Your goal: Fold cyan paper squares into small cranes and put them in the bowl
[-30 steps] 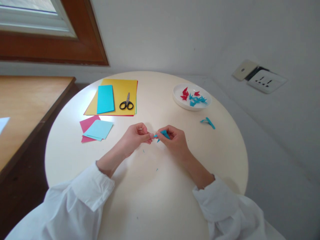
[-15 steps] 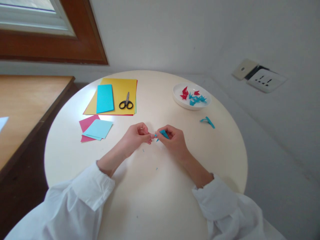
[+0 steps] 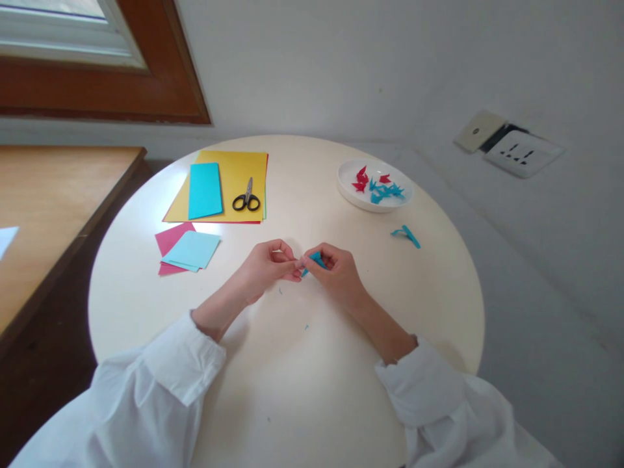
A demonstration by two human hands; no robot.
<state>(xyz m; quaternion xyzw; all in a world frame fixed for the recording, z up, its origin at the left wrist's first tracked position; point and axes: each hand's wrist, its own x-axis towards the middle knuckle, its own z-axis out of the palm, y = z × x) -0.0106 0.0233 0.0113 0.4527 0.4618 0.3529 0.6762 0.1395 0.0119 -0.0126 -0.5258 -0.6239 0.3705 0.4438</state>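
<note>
Pinched in my right hand is a small piece of folded blue paper, with a pointed end sticking out below the fingers. My left hand is closed, thumb against fingertips, and meets the right fingertips at the paper's left end. The part between the two sets of fingertips is covered by them. Both hands are just above the middle of the round white table. Tiny blue scraps lie on the tabletop nearer to me.
Yellow paper sheets at the back left carry a blue paper stack and black-handled scissors. Pink and light-blue squares lie in front. A white dish at the back right holds red and blue folded pieces; blue strips lie nearby.
My fingertips have come closer together at the folded blue paper, and the small bit of blue that showed between them is now covered. The view has shifted slightly.
</note>
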